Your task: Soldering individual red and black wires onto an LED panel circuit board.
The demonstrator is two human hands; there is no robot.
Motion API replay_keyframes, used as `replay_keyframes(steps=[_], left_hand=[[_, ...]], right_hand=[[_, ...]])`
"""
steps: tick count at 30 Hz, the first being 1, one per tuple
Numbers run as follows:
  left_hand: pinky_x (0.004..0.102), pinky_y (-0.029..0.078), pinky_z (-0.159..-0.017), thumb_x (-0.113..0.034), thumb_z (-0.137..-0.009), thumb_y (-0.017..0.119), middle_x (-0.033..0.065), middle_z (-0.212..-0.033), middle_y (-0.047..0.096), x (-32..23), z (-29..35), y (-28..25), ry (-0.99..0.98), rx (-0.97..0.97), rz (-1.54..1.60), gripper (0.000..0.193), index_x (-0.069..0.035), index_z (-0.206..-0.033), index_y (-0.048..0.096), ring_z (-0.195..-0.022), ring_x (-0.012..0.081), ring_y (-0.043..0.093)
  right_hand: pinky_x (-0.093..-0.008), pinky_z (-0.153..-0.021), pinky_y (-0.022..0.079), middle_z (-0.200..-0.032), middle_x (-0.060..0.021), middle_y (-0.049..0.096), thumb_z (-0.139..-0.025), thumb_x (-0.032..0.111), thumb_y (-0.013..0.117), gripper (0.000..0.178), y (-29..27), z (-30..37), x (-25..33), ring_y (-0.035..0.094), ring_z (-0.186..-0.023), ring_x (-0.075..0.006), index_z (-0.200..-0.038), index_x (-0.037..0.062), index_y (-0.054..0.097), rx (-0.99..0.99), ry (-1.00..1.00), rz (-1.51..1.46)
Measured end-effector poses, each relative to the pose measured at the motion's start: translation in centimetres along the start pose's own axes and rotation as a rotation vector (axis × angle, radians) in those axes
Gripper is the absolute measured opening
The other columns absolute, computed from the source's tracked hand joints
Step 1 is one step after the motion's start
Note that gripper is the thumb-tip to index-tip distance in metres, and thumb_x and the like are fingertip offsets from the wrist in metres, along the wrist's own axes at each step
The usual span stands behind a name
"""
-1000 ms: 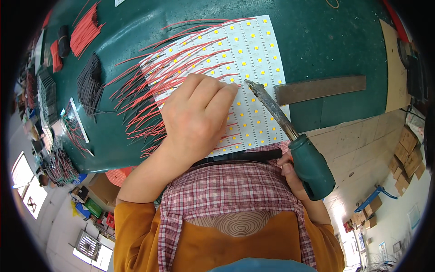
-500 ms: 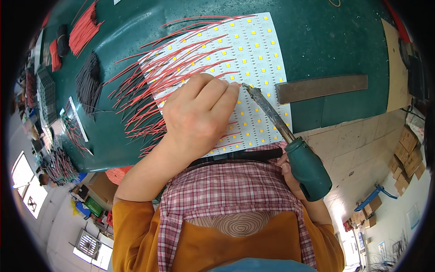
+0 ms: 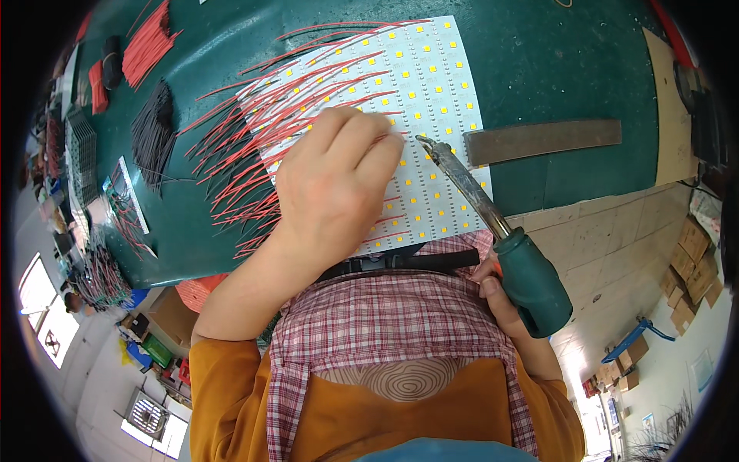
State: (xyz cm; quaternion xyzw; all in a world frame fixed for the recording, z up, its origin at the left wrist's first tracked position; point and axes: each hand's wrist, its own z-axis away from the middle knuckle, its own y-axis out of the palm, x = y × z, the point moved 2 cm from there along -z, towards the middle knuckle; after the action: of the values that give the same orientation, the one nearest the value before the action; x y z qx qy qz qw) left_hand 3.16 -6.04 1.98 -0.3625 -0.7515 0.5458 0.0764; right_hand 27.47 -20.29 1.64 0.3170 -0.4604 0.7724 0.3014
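A white LED board (image 3: 431,115) with rows of yellow LEDs lies in front of me. Red wires (image 3: 308,91) and black wires (image 3: 223,150) run from it toward the left. My left hand (image 3: 339,181) reaches over the board, its fingers pinched together round a red wire whose end sticks out past the fingertips. In my right hand (image 3: 500,304) is a soldering iron (image 3: 531,285) with a green handle, which partly hides that hand. The iron's dark tip points up and left, just right of the pinched wire. Whether the tip touches the board I cannot tell.
A flat brown bar (image 3: 546,141) lies against the board's right side on the green tabletop (image 3: 570,69). Bundles of red wire (image 3: 150,48) and black wire (image 3: 152,131) lie at the left. A cardboard piece (image 3: 660,108) covers the table's right end.
The soldering iron's tip has moved slightly right and up, away from my left fingertips. My left fingertips have blurred with a small motion. The board appears shifted slightly up and left.
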Motion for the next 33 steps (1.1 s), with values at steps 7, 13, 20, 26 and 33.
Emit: replay_keyframes(steps=[7,13,20,26,33], left_hand=[[0.0319,0.048,-0.058,-0.002,-0.064,0.069,0.0036,-0.080,0.059,-1.6,1.3,-0.7,-0.148,0.040,0.115,0.029,-0.005,-0.094,0.070,-0.076,0.0220,0.061],[0.0326,0.048,-0.058,0.005,-0.066,0.074,0.0043,-0.077,0.060,-1.7,1.0,-0.2,-0.136,0.020,0.077,0.028,-0.006,-0.092,0.072,-0.072,0.0215,0.060],[0.0311,0.050,-0.059,0.001,-0.068,0.074,0.0019,-0.078,0.062,-2.2,1.0,0.0,-0.119,0.054,-0.021,0.026,-0.007,-0.093,0.072,-0.074,0.0199,0.062],[0.0291,0.047,-0.054,-0.011,-0.068,0.067,0.0014,-0.085,0.058,-1.7,1.5,0.8,-0.048,0.042,-0.085,0.028,-0.007,-0.096,0.069,-0.079,0.0178,0.060],[0.0294,0.049,-0.057,-0.014,-0.070,0.064,0.0026,-0.084,0.055,-1.8,1.0,0.1,-0.098,0.115,-0.106,0.021,-0.007,-0.090,0.065,-0.080,0.0187,0.058]], right_hand=[[-0.0285,-0.072,0.048,-0.085,-0.0065,0.064,-0.093,0.016,0.066,0.016,0.2,0.8,-1.0,0.058,-0.076,-0.0142,-0.096,0.0003,0.065,0.035,0.029,-0.004],[-0.0289,-0.072,0.050,-0.087,-0.0049,0.065,-0.093,0.016,0.067,0.015,0.9,1.3,-1.7,0.059,-0.077,-0.0134,-0.095,0.0015,0.065,-0.012,0.058,0.055],[-0.0303,-0.074,0.053,-0.084,-0.0068,0.067,-0.087,0.009,0.068,0.009,-0.2,-0.5,-0.4,0.066,-0.080,-0.0181,-0.092,0.0018,0.065,0.057,0.111,0.080],[-0.0292,-0.068,0.051,-0.082,-0.0062,0.067,-0.088,0.006,0.066,0.005,-0.1,-0.4,-0.5,0.064,-0.074,-0.0154,-0.092,0.0029,0.064,-0.099,-0.161,0.184],[-0.0244,-0.069,0.047,-0.085,-0.0023,0.063,-0.095,0.009,0.062,0.007,0.1,-0.2,-1.6,0.056,-0.072,-0.0087,-0.098,0.0031,0.062,-0.033,-0.040,-0.040]])
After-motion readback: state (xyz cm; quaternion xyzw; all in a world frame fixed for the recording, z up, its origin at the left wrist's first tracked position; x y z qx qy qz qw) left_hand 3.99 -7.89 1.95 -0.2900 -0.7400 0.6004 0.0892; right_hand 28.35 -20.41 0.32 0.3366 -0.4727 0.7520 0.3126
